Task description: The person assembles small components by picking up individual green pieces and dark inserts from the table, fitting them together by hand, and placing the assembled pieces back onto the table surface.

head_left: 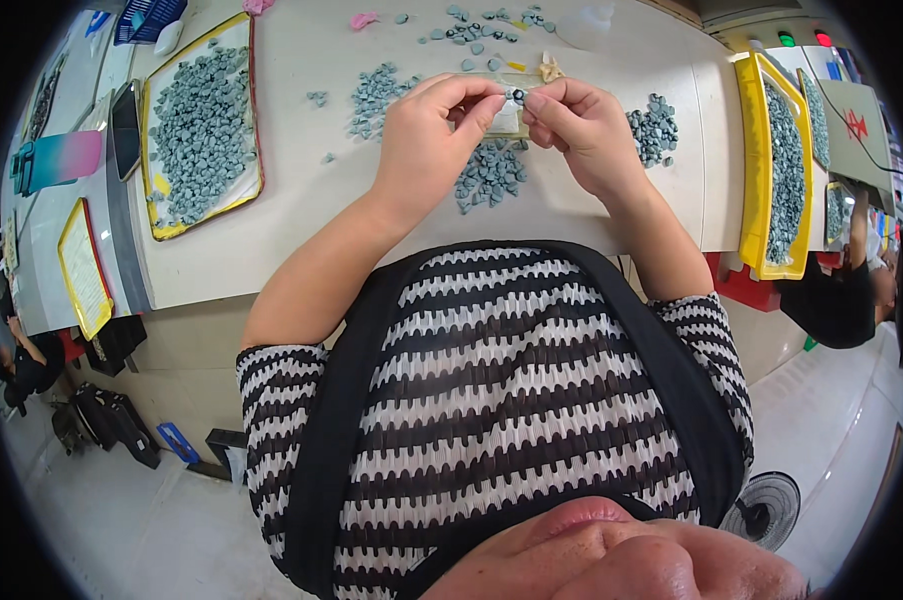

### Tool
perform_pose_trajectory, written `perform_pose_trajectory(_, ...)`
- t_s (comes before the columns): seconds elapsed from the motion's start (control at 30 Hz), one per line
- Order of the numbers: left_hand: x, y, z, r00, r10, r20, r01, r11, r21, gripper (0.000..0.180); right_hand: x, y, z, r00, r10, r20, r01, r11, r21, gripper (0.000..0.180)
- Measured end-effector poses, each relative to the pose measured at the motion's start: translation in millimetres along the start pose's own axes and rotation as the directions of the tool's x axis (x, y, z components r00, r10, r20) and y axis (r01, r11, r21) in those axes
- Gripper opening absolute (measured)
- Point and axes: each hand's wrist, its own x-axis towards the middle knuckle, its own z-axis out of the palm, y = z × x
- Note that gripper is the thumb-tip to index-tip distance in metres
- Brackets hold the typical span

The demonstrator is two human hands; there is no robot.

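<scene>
Over the middle of the white table, my two hands meet with fingertips almost touching. My right hand (588, 130) is closed in a pinch on a small dark, shiny rounded piece (518, 96). My left hand (439, 125) is pinched just beside it; what its fingertips hold, if anything, is too small to make out. Beneath the hands lies a flat yellowish pad or packet (506, 121). A heap of grey-green pieces (489, 178) sits nearer me, another heap (379, 98) is left of my left hand, and a darker pile (653, 130) lies right of my right hand.
A yellow-rimmed tray (258, 150) full of grey-green pieces is on the left, beside a phone (125, 130). On the right stands a yellow bin (749, 170) of similar pieces. Scattered pieces (476, 32) lie at the far side. Other people (836, 305) are at the right and left edges.
</scene>
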Motion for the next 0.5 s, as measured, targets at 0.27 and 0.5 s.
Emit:
perform_pose_trajectory(0.27, 0, 3, 0, 0.991, 0.133, 0.003, -0.132, 0.984, 0.118, 0.010, -4, 8, 9, 0.961, -0.267, -0.070, 0.231, 0.917, -0.324, 0.012)
perform_pose_trajectory(0.5, -5, 6, 6, 0.965, 0.248, -0.082, -0.237, 0.964, 0.123, 0.011, -2, 21, 15, 0.812, -0.580, -0.070, 0.493, 0.745, -0.450, 0.008)
